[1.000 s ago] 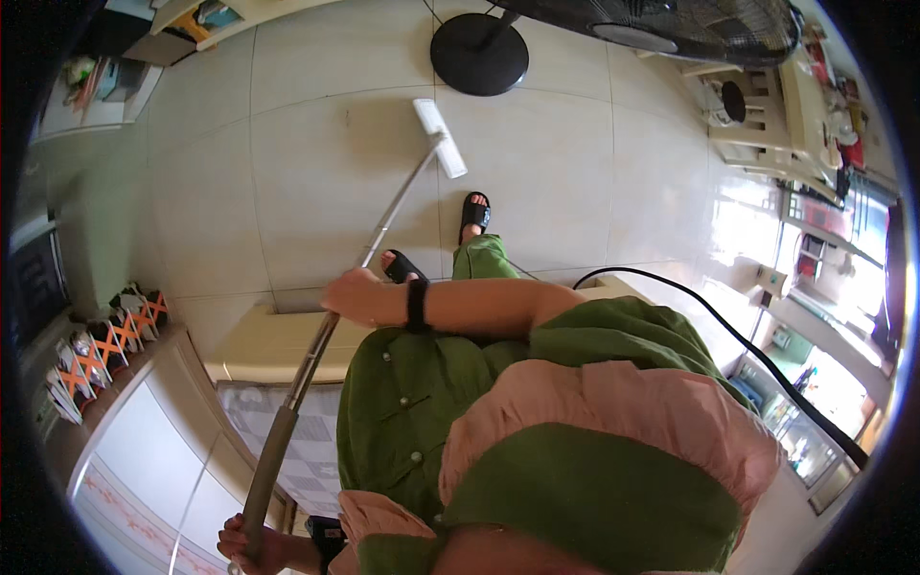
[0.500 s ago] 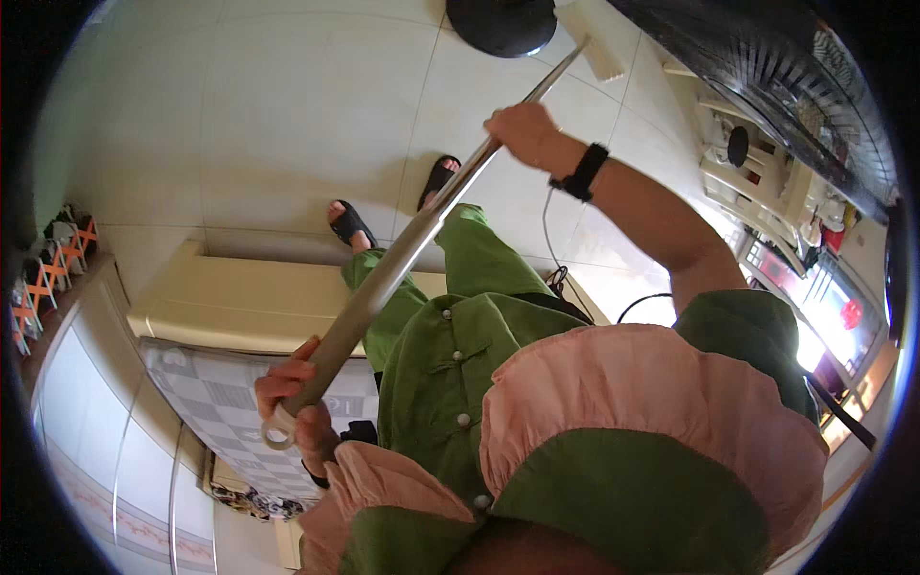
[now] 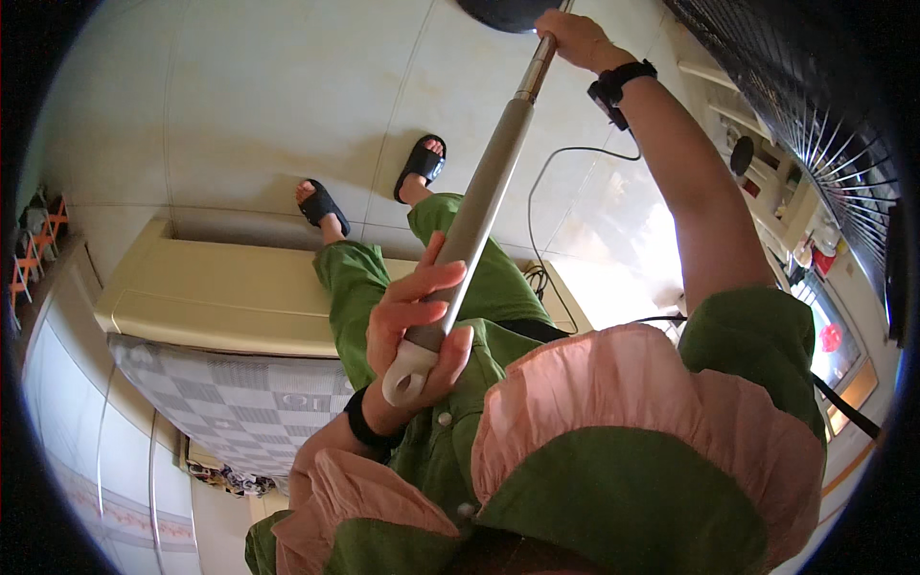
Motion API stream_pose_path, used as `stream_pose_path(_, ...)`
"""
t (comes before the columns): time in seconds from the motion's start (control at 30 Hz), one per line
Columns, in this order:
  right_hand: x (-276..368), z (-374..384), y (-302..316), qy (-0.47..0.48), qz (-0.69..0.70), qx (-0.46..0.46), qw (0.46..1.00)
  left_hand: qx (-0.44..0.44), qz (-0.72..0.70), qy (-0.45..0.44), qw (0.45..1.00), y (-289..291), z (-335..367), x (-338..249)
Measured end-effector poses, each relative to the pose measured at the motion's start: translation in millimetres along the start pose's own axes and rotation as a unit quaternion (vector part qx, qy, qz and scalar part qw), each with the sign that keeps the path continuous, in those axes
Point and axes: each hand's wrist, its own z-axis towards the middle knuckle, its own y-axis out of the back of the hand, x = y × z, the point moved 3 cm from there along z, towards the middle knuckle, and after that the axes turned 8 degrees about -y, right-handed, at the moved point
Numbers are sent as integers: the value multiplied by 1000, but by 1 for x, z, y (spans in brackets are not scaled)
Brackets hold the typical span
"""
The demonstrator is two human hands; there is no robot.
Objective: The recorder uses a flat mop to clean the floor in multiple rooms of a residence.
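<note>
A mop [image 3: 486, 192] slants across my body, its grey grip low and its thin metal pole rising toward the far side. My left hand [image 3: 412, 326] is closed around the grey grip just above the pale end cap with a hanging hole. Farther up, the metal pole is held in my right hand [image 3: 580, 40], arm stretched out and a black band on the wrist. The mop's head does not show now; the upper end lies beyond my right hand and the picture's edge.
A black round base [image 3: 508, 11] stands on the tiled floor at the far edge. A fan with a wire guard [image 3: 815, 115] fills the upper right. A cable [image 3: 534, 196] hangs from my right wrist. Behind my legs is a cream bed frame [image 3: 225, 292] with a grey checked cover [image 3: 235, 393].
The mop has swung steeper and shifted right. My left hand moved right in front of my body; my right hand reached farther away and right. The pale mop head left the view.
</note>
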Motion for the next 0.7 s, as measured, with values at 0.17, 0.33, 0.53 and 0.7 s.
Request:
stream_pose_path(0.17,6,-14,-18,32,61,0,998,0,29,26,999,9,-14,-16)
stream_pose_path(0.33,63,-54,-22,13,103,70,992,-43,28,38,998,51,-24,-66)
stream_pose_path(0.53,153,-93,-7,-44,145,133,979,4,85,17,996,100,-19,-127)
stream_pose_path(0.7,262,-82,18,-169,184,98,963,-47,108,-36,992,180,-6,-181)
